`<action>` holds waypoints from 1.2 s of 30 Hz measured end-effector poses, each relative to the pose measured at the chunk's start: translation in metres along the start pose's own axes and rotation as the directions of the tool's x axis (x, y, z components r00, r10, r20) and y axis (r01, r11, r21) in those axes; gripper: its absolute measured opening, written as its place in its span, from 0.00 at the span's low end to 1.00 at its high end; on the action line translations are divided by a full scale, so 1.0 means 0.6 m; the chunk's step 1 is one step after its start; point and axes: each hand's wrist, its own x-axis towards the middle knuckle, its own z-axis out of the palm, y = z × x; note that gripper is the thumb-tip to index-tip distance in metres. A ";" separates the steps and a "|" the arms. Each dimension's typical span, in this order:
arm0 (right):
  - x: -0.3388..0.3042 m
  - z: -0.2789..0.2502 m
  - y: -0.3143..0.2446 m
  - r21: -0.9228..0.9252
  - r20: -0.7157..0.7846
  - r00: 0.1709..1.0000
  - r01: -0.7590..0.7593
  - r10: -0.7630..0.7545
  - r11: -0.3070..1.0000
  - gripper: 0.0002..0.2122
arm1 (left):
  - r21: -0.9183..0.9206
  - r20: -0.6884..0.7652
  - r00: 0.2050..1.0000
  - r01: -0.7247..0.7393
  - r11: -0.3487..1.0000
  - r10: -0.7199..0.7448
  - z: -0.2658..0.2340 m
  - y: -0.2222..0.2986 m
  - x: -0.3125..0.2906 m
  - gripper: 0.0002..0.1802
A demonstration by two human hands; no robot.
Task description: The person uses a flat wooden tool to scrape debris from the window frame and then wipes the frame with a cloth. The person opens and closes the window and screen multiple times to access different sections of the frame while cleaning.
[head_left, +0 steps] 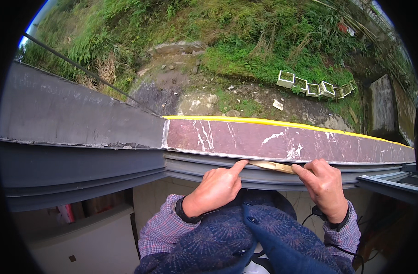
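A thin, pale wooden stick (271,166), pointed at its left end, lies along the groove between the window frame and the stone sill. My right hand (324,185) pinches its right end between thumb and fingers. From the left, the outstretched index finger of my left hand (216,189) touches the stick's tip, while the other fingers are curled in and the thumb is hidden. The dark grey window frame (195,171) runs under both hands. Just beyond it stretches the reddish-brown stone sill (245,138), veined and smeared with white.
Yellow edging (263,121) borders the sill's outer side, with a drop to the ground beyond. A grey wall (81,109) rises at the left. Several white planter boxes (286,78) stand below on the slope. A sliding sash (391,180) sits at the right, and a black cable (350,251) hangs by my right sleeve.
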 end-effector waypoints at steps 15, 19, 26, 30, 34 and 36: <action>0.008 -0.016 0.014 0.123 -0.385 0.914 -0.084 0.125 0.989 0.20 | -0.368 -0.328 0.944 -0.102 0.924 -0.027 -0.060 0.045 -0.022 0.38; 0.002 -0.026 0.005 0.108 -0.168 0.985 0.065 -0.046 0.992 0.18 | -0.305 -0.321 0.936 0.040 0.951 -0.142 -0.060 0.011 -0.056 0.21; 0.010 -0.006 -0.009 0.053 -0.006 0.999 0.032 -0.031 0.998 0.18 | -0.452 -0.423 0.820 0.177 0.875 -0.385 -0.007 -0.035 -0.113 0.18; 0.048 0.025 -0.038 0.018 0.050 0.995 0.087 -0.088 0.996 0.19 | -0.355 -0.523 0.773 0.185 0.917 -0.358 -0.019 -0.065 -0.117 0.24; 0.095 0.053 -0.080 0.001 0.105 0.982 0.156 -0.155 0.988 0.21 | -0.381 -0.549 0.715 0.245 0.892 -0.432 -0.023 -0.082 -0.125 0.26; 0.117 0.068 -0.100 0.033 0.102 0.985 0.135 -0.137 0.990 0.21 | -0.409 -0.553 0.692 0.258 0.875 -0.463 -0.019 -0.086 -0.127 0.27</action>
